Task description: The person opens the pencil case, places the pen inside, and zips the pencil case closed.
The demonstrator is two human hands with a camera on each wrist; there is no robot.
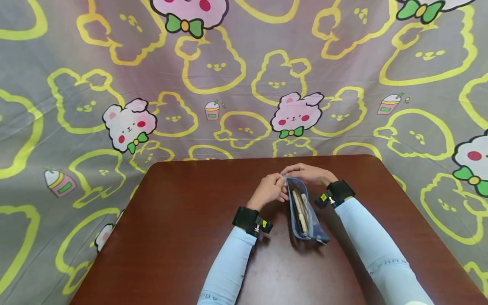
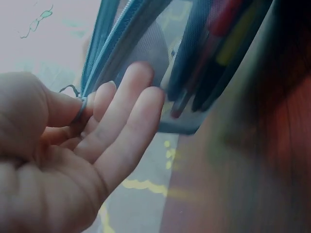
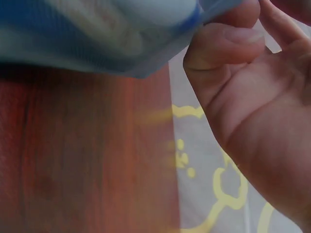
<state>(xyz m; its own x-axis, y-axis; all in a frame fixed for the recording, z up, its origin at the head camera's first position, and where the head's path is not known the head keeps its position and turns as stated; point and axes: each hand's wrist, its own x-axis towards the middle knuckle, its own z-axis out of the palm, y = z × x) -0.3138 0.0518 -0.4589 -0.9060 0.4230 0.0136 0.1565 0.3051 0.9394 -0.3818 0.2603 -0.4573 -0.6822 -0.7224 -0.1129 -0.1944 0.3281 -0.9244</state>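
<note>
A blue mesh pencil case (image 1: 318,228) is held above the table at its far end, its zipped mouth gaping upward. Inside it lie several pens (image 1: 300,207); in the left wrist view, red and yellow ones show blurred through the mesh. My left hand (image 1: 270,189) pinches the end of the zipper (image 2: 108,48) between thumb and forefinger, where a thin dark cord loop sticks out. The other left fingers extend along the mesh side. From the opposite side, my right hand (image 1: 309,173) pinches the same far end with thumb and fingers, seen at the case's corner in the right wrist view.
The brown wooden table (image 1: 183,228) spreads beneath both arms. Behind and around it hangs a grey cloth (image 1: 244,97) with yellow outlined bears and pink rabbits. Each wrist wears a black strap with a small camera, over light blue sleeves (image 1: 228,262).
</note>
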